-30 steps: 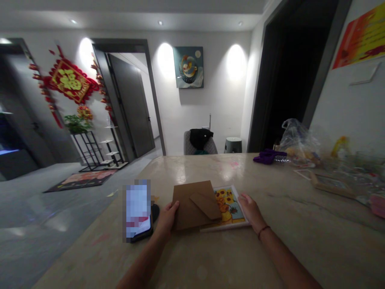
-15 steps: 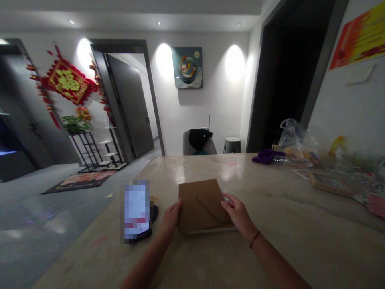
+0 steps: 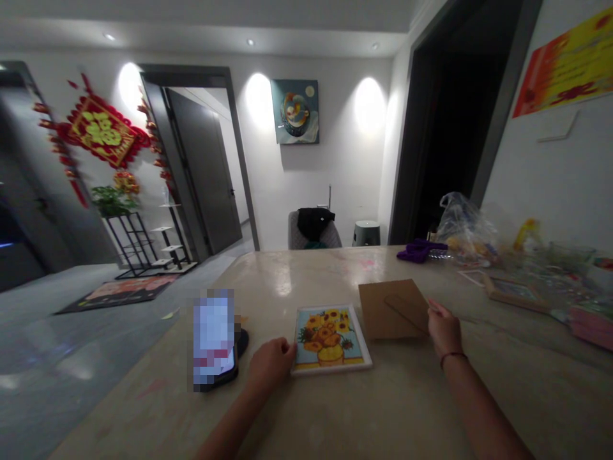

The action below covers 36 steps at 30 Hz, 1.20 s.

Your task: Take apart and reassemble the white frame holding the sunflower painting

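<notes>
Left fingers (image 3: 283,350), loosely curled, sit just beside the framed sunflower picture (image 3: 330,338); right fingers (image 3: 435,313), pressed together, sit at the kraft envelope's (image 3: 390,310) edge.

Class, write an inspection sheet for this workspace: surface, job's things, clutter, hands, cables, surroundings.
Surface: polished beige countertop, scuffed.
Job's things: white-framed sunflower picture lying flat; brown kraft envelope to its right.
Clutter: clear plastic bag, purple object, wood-framed picture.
Hands: left hand at the picture's left edge; right hand at the envelope's right edge.
Cables: nothing seen.
Surroundings: grey chair holding black garment, red hanging wall ornament.
</notes>
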Available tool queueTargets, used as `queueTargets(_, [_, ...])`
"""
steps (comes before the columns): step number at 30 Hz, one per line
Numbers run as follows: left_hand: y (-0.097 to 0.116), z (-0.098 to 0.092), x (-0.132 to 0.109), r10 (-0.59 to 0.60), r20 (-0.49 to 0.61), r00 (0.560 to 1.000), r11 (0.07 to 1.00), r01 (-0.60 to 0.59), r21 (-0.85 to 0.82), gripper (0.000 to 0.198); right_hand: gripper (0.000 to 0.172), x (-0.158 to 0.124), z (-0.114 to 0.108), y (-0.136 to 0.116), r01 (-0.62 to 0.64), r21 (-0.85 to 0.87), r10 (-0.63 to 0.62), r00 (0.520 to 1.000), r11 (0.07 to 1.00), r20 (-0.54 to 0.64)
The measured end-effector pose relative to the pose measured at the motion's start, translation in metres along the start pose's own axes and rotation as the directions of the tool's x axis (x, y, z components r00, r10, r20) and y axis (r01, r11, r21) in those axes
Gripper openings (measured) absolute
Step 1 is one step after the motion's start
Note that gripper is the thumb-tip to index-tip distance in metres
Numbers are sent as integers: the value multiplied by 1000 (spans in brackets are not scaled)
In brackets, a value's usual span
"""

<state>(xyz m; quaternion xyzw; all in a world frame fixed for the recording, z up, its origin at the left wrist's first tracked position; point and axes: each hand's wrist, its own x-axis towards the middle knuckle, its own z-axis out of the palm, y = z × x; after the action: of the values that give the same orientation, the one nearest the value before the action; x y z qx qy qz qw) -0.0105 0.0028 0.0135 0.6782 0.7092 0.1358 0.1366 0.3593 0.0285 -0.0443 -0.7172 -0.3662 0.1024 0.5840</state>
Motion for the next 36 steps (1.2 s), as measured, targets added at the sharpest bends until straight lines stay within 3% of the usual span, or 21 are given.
queueTargets(6, [1,-6,-2,8,13,1000,996,-10,88,30,39,0,1,10,-20,-140,35,995,990,99])
queueTargets(9, [2,-6,-3,6,8,1000,989,-7,146,29,36,-10,5,2,11,-215,19,990,977,140])
queueTargets(12, [1,-4,-3,0,14,1000,983,-3,181,28,39,-27,13,-19,115,-292,-85,990,949,115])
queueTargets(14, [1,-3,-3,0,9,1000,983,-2,185,27,38,-47,24,-39,359,-378,-327,933,854,148])
queueTargets(17, [1,-2,-4,1,0,1000,983,-1,183,27,37,-86,45,-66,582,-255,-488,800,772,348])
queueTargets(21, [2,-1,-5,5,5,1000,981,-6,196,29,41,-129,63,-81,658,-97,-474,629,747,616])
queueTargets(24, [1,1,-3,5,4,1000,981,-6,195,29,44,-139,64,-80,652,-76,-425,573,754,701])
queueTargets(26, [-1,4,-2,12,-13,1000,982,-9,187,28,46,-137,63,-78,647,-83,-408,568,758,715])
queueTargets(32, [-3,7,-2,32,-75,997,994,-24,108,24,59,-134,63,-72,654,-160,-422,636,739,646])
queueTargets(34, [-2,6,-1,18,-112,994,1000,-18,-3,20,58,-135,64,-72,657,-174,-405,628,734,664])
queueTargets(36, [-2,5,2,-67,-107,992,961,35,-276,15,59,-135,63,-72,656,-188,-378,618,731,689])
